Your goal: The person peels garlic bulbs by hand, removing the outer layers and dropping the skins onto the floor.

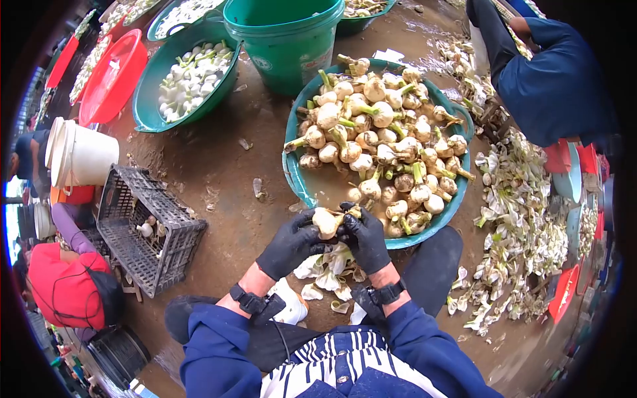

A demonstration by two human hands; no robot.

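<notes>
**Both hands on one bulb**

Slatted black crate off to my left; green basin of white bulbs further off, far left; my gloved left hand has its fingers curled round a pale bulb, up in front of me; right hand pinched closed at its stalk end; blue-green tub heaped with muddy bulbs just beyond; peel pile sprawled way over right.
</notes>
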